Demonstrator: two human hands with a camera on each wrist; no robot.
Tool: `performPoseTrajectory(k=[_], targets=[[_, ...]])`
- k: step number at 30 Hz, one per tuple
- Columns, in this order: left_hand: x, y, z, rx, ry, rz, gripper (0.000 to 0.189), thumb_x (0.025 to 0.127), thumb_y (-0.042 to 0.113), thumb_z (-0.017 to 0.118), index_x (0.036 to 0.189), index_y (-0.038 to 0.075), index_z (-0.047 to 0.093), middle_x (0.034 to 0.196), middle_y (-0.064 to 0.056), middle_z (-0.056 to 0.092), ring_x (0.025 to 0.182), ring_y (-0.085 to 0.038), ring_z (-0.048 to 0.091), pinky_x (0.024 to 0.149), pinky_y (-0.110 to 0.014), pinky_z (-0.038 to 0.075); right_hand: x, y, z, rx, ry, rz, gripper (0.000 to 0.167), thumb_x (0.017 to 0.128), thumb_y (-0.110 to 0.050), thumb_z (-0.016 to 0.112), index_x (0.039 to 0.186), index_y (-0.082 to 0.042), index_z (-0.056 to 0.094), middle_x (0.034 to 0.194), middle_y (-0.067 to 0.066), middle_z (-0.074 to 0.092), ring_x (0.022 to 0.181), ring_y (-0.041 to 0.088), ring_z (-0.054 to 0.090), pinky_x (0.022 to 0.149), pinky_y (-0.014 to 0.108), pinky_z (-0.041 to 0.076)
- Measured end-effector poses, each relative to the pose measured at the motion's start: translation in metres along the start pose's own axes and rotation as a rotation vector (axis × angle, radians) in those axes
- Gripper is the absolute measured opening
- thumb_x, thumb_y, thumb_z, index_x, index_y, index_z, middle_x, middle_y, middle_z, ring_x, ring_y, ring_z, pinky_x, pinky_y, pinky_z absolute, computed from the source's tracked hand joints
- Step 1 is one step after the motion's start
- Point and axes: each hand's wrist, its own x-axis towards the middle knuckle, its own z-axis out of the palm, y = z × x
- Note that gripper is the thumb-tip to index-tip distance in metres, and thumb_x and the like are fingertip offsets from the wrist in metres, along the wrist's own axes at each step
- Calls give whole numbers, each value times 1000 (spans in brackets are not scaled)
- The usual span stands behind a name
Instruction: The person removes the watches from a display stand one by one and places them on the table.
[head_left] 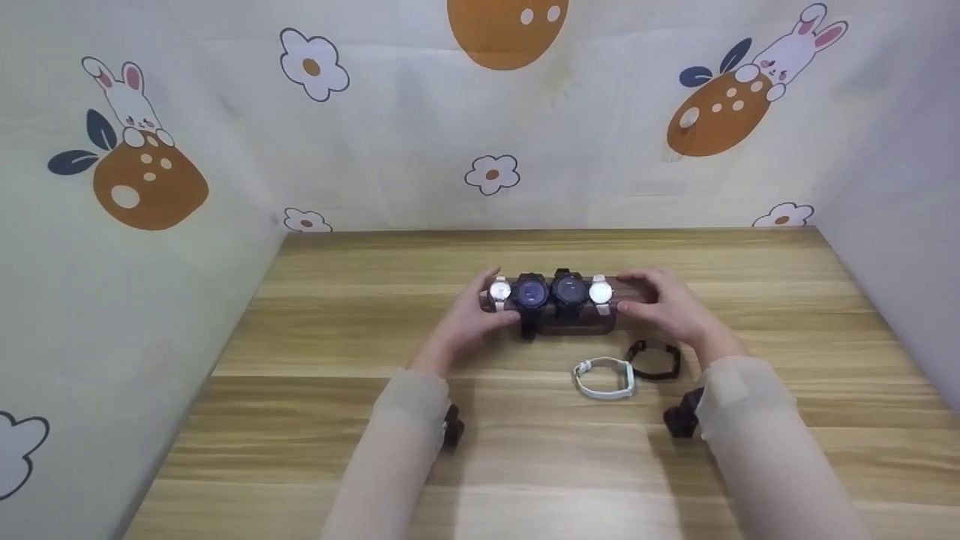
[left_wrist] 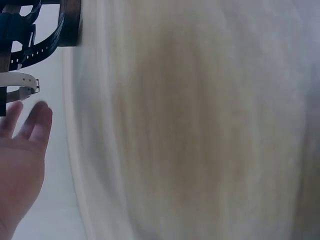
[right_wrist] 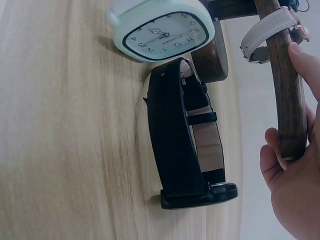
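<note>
At the far middle of the tabletop (head_left: 300, 420): one watch stand (head_left: 630, 289), dark wood, a bar above a base, both bar ends partly covered by hands.

Watches on the bar, four: two white-strapped watches (head_left: 601, 292), one toward each end; two black watches (head_left: 532, 292) between them, side by side, their dial markings too small to read.

Watches on the tabletop, two, nearer the person and toward the right: one mint-green watch (right_wrist: 167, 35), numerals legible, strap cut off by the right wrist view's upper edge; one black-strapped watch (right_wrist: 172, 130) just beside it, standing on edge, dial turned out of sight.

Hands, two. Right hand (head_left: 675, 307): grips the bar's right end, thumb in front, fingers behind, partly cropped in its wrist view. Left hand (head_left: 476, 319): curved about the left end, thumb in front; the left wrist view cuts off most of the stand, so how firmly it holds is hard to say.

Black devices (head_left: 682, 414), two, one by each wrist, partly hidden by the sleeves (head_left: 397, 457).

Backdrop (head_left: 397, 135): three printed oranges, one cropped above; two rabbits; five flowers, three incomplete.
</note>
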Motion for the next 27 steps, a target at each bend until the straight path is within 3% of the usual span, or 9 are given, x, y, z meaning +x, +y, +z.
performPoseTrajectory(k=[4, 11, 16, 22, 27], targets=[[0, -6, 1, -18, 3, 13, 85, 76, 21, 77, 146, 11, 30, 145, -13, 37, 129, -29, 38, 109, -43, 26, -1, 0, 1, 12, 5, 3, 59, 83, -31, 70, 132, -8, 49, 130, 24, 39, 118, 39, 39, 102, 56, 28], [1, -11, 4, -237, 3, 2, 86, 76, 9, 75, 147, 13, 27, 147, -12, 33, 127, -31, 42, 102, -38, 38, 0, 2, 1, 14, 7, 5, 58, 83, -29, 70, 133, -8, 49, 130, 24, 40, 117, 39, 39, 102, 55, 29], [1, -13, 6, -332, 16, -5, 84, 75, 9, 76, 146, 15, 30, 149, -13, 31, 128, -33, 40, 102, -38, 38, 0, 2, 3, 18, 15, 6, 56, 83, -26, 70, 132, -8, 50, 128, 24, 40, 116, 38, 39, 101, 54, 29], [-1, -14, 6, -449, -15, -17, 80, 77, 1, 71, 145, 12, 31, 148, -14, 33, 125, -30, 44, 97, -34, 44, -1, 1, 4, 10, 8, 12, 57, 83, -28, 70, 132, -8, 49, 130, 24, 40, 117, 39, 40, 102, 55, 29], [-2, -15, 5, -557, -35, -29, 74, 80, -6, 65, 144, 9, 32, 142, -18, 39, 115, -33, 52, 90, -46, 48, -1, 1, 2, 12, 5, 20, 57, 83, -30, 70, 132, -9, 49, 130, 23, 40, 117, 39, 39, 102, 55, 28]])
